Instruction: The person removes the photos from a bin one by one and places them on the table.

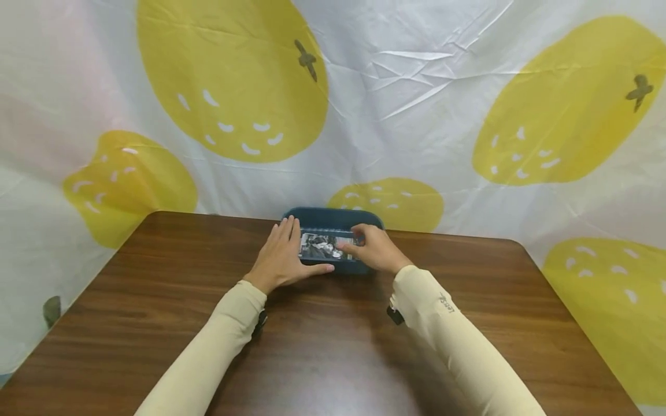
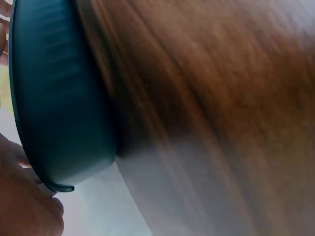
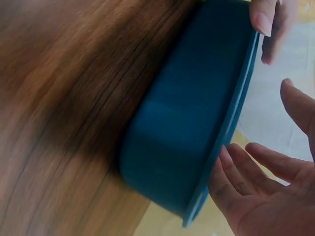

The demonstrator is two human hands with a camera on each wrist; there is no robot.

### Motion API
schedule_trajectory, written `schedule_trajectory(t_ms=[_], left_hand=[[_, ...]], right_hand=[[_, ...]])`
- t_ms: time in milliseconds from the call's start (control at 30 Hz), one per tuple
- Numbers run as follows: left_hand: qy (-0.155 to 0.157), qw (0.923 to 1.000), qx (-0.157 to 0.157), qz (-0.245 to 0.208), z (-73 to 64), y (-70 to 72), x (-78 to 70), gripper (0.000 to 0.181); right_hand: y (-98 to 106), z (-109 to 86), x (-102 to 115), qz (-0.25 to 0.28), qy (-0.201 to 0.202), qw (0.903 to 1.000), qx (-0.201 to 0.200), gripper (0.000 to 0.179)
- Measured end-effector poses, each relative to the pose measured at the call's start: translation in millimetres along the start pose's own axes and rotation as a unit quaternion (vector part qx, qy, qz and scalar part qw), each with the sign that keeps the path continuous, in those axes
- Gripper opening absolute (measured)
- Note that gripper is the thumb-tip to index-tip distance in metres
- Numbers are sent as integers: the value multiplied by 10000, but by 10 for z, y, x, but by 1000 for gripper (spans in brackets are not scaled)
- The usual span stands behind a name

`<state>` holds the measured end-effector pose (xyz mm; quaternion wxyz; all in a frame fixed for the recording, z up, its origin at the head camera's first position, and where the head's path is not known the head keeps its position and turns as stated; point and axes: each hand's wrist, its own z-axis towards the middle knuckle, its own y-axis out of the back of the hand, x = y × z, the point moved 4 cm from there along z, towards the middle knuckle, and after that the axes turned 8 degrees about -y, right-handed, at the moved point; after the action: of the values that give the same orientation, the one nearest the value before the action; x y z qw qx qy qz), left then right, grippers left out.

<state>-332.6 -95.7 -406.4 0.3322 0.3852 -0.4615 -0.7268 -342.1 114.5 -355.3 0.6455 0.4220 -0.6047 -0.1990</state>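
A teal plastic basin (image 1: 333, 218) stands at the far edge of the brown table. Inside it lies a flat item with a black, white and grey printed surface (image 1: 319, 246); its exact kind is unclear. My left hand (image 1: 281, 254) rests over the basin's left end, fingers straight, thumb stretched along the near rim. At the right end my right hand (image 1: 377, 248) reaches over the rim, its thumb above the printed item. In the right wrist view, the fingers of that hand (image 3: 266, 191) are loosely bent at the rim, with the thumb apart. The basin's outer wall (image 2: 64, 98) fills the left wrist view's left side.
The wooden table (image 1: 322, 346) extends toward me and to both sides. Close behind the basin hangs a white curtain (image 1: 354, 115) with large yellow fruit prints. A dark device sits under each sleeve cuff.
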Motion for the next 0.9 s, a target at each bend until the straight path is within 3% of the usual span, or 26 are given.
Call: schedule_trajectory(t_ms=[200, 433, 900], left_hand=[[130, 9999, 46, -44, 1, -22, 30, 131], [296, 9995, 105, -94, 30, -33, 68, 133], [339, 9993, -146, -13, 30, -47, 123, 134]], right_hand=[[-53, 160, -37, 82, -336, 9993, 151, 67], [-92, 318, -119, 5, -843, 9964, -37, 66], [-207, 535, -235, -91, -1661, 9856, -309, 65]])
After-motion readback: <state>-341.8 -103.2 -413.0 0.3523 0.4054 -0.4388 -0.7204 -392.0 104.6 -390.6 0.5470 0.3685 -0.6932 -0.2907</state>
